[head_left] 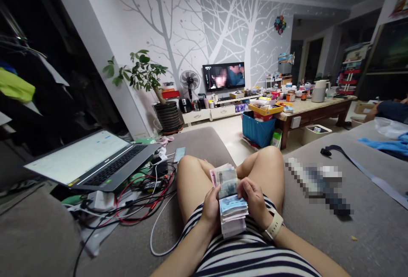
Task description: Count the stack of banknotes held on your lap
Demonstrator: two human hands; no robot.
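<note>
- Both hands are wrapped around a wad of banknotes [230,198] held over the lap, right between the knees of someone sitting cross-legged on a grey sofa [376,226].
- Left hand [211,207] grips the stack from its side, thumb up near the top notes. Right hand [253,200] is closed on the other edge, fingers curled over the front, with a pale watch [274,225] on that wrist.
- The notes are fanned and uneven, some poking out top and bottom, so I'd say the trick is to keep the left hand firm as the anchor and peel one note at a time with the right thumb. Squaring the edges first would probably help; a loose stack like that looks easy to drop.
- Containers: a blue bin [257,129] sits on the floor beside the coffee table [315,109], with a yellow tray [265,109] of stuff on top; can't tell what's inside the bin.
- A white box [315,131] under the table has something small in it, too tiny to make out.
- A dark ribbed pot [168,116] holds a leafy plant.
- A laptop [95,160] sits open to the left, over a tangle of cables.
</note>
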